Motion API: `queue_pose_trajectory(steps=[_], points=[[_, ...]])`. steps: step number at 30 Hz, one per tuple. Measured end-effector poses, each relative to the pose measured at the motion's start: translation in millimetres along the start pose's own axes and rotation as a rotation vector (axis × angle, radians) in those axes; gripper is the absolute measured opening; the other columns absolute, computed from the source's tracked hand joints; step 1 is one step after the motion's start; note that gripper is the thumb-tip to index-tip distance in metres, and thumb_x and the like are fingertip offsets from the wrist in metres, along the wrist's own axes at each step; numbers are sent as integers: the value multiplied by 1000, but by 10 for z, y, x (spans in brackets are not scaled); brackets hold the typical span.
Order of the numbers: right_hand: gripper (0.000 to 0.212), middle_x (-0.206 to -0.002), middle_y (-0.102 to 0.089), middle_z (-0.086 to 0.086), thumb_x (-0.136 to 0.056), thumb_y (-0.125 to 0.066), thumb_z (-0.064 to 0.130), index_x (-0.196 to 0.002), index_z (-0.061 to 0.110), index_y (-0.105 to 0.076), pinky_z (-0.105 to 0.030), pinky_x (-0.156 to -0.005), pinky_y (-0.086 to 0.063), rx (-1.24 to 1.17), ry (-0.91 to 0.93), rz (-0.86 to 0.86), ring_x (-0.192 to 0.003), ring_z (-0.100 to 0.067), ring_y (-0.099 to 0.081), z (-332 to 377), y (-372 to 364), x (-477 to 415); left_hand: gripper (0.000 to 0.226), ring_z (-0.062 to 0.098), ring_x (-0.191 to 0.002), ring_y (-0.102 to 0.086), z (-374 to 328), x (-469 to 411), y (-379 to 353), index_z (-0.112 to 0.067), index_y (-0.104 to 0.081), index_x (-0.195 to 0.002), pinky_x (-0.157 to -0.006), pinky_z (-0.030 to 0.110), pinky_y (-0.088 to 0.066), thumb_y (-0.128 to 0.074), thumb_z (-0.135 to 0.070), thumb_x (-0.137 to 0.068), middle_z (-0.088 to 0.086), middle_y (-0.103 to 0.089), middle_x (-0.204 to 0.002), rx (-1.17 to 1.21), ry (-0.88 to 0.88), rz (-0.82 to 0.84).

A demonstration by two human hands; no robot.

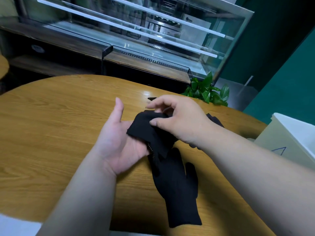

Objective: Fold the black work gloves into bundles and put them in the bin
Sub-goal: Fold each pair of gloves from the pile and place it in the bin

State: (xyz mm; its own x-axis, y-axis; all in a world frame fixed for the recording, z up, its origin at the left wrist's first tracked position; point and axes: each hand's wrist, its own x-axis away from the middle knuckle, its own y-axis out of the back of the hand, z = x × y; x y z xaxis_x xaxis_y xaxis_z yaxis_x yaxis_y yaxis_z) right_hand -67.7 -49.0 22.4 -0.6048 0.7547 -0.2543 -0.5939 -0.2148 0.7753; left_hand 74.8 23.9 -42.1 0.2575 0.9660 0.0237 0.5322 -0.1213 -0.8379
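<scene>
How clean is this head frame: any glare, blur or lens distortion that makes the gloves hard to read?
Head view: a glare patch on the table beyond the hands; wide-angle bending curves the table edge and tilts the glass cabinet; the right hand fingertips are slightly motion-blurred; the bundled glove on the left hand and the flat glove are near-featureless black; the bin is cropped at right.
</scene>
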Motion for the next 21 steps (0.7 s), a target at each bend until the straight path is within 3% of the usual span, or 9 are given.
queue_pose_trajectory(steps=[3, 7, 9, 11, 15, 19, 21], points=[[39, -76, -60, 13, -76, -80, 9, -97, 39, -67, -30, -74, -51, -115, -35, -79, -71, -9, -59, -43, 24, -44, 97, 31, -126, -58, 3, -35, 19, -10, -52, -142, -94, 47, -48, -18, -83, -87, 15, -57, -140, -25, -37, 67], [51, -79, -55, 1, -72, -70, -1, -114, 28, -67, -36, -69, -48, -384, -159, -173, -72, -16, -55, -155, 105, -95, 70, 32, -103, -67, 28, -76, 81, -11, -60, -132, -90, 49, -51, -41, -65, -91, 19, -69, -119, -308, -102, -91], [50, -84, -61, -3, -69, -70, 3, -113, 27, -68, -44, -76, -56, -460, -239, -204, -79, -21, -62, -205, 129, -113, 50, 38, -109, -65, 77, -93, 89, -13, -66, -125, -101, 57, -48, -60, -48, -91, 19, -68, -121, -506, -125, -157], [45, -86, -64, -4, -66, -70, 7, -108, 25, -72, -48, -84, -57, -489, -301, -208, -84, -30, -68, -228, 140, -113, 31, 41, -107, -64, 125, -111, 87, -15, -70, -116, -103, 54, -47, -67, -32, -91, 22, -68, -120, -647, -135, -235], [31, -86, -72, -10, -62, -67, 6, -89, 19, -74, -43, -71, -58, -626, -402, -214, -77, -31, -71, -259, 137, -111, 16, 26, -80, -64, 141, -110, 66, -10, -73, -105, -72, 36, -55, -60, -15, -97, 13, -74, -99, -675, -182, -336], [11, -65, -61, 0, -59, -65, 14, -57, 24, -63, -37, -62, -39, -562, -439, -244, -67, -24, -54, -248, 134, -112, 15, 13, -53, -54, 125, -87, 33, -8, -72, -100, -46, 21, -39, -58, -14, -98, 2, -69, -71, -667, -206, -364], [14, -61, -53, 1, -60, -64, 14, -53, 23, -58, -35, -60, -33, -576, -443, -226, -66, -23, -46, -244, 140, -114, 15, 12, -53, -53, 122, -87, 36, -10, -72, -99, -43, 19, -36, -59, -16, -97, 3, -70, -75, -686, -202, -391]])
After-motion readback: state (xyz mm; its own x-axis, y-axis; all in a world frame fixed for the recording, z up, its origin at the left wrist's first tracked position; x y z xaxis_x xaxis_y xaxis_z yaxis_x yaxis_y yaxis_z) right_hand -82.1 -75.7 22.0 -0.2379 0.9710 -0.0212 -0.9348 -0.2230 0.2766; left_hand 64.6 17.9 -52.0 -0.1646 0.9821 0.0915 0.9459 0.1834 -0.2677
